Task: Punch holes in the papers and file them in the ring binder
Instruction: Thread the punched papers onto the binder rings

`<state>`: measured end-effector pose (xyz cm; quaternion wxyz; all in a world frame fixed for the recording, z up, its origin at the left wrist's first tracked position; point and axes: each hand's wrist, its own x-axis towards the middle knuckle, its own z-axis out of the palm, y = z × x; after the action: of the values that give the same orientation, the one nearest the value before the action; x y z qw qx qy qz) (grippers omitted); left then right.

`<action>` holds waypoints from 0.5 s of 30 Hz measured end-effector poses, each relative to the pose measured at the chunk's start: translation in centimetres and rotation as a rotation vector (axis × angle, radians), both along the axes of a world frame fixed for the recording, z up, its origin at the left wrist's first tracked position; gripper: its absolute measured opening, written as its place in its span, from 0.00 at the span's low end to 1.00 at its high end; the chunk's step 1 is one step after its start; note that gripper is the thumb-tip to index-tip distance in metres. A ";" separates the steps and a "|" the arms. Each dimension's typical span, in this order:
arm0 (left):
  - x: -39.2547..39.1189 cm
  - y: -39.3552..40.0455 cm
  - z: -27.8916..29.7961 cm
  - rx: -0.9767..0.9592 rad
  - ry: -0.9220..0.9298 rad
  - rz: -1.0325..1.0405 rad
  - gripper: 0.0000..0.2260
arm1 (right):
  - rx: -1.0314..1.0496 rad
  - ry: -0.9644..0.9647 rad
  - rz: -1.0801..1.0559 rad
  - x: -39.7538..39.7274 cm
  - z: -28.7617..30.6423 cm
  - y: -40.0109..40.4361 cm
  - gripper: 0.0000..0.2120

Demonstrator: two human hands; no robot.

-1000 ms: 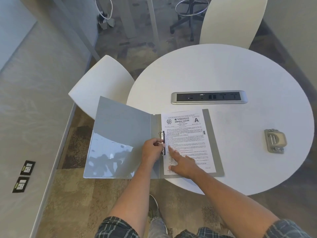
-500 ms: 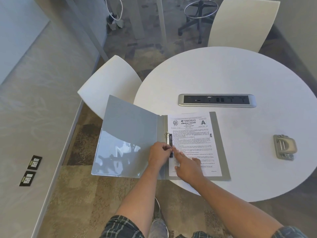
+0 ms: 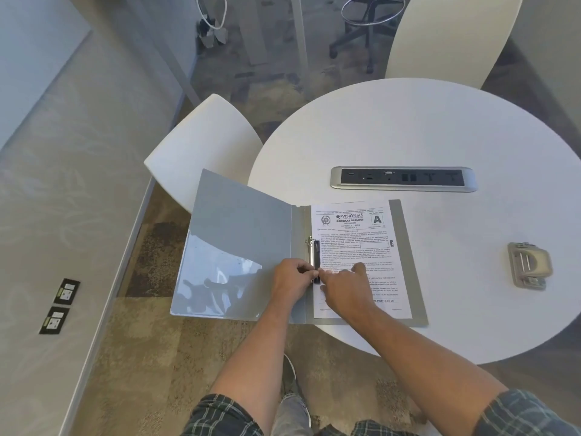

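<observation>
We see the grey binder point(image 3: 245, 247) lying open at the near edge of the round white worktop point(image 3: 440, 136), its cover hanging past the rim; the printed paper point(image 3: 352, 240) sits on its rings; our left hand point(image 3: 292, 278) pinches the black ring clip point(image 3: 316, 262) — our right hand point(image 3: 345, 287) presses fingers beside it; the hole punch point(image 3: 529, 265) rests well apart to the right

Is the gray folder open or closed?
Open. The ring binder lies spread flat, its front cover folded out left, and the printed paper inside shows.
</observation>
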<state>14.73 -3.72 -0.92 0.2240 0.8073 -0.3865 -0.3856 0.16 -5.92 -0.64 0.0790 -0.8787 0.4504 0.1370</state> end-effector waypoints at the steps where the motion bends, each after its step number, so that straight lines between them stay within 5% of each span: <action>1: 0.0 0.0 0.0 0.001 -0.001 -0.002 0.02 | -0.004 0.004 0.002 0.0 0.1 0.0 0.21; 4: -0.1 -0.1 0.2 0.007 -0.011 -0.005 0.02 | 0.014 -0.037 -0.027 -0.1 0.2 -0.3 0.18; 9: -0.6 -0.5 0.4 0.031 -0.095 -0.026 0.07 | 0.087 -0.368 -0.501 -2.5 -0.6 -1.0 0.24; 15: -2.0 -1.1 0.1 0.069 -0.315 -0.123 0.14 | -0.036 -0.310 -0.920 -6.5 -1.8 -0.4 0.38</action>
<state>12.71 -4.79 -0.84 0.1089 0.8398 -0.4521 -0.2800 -6.34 -6.30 -2.41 0.1823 -0.5999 0.7773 -0.0523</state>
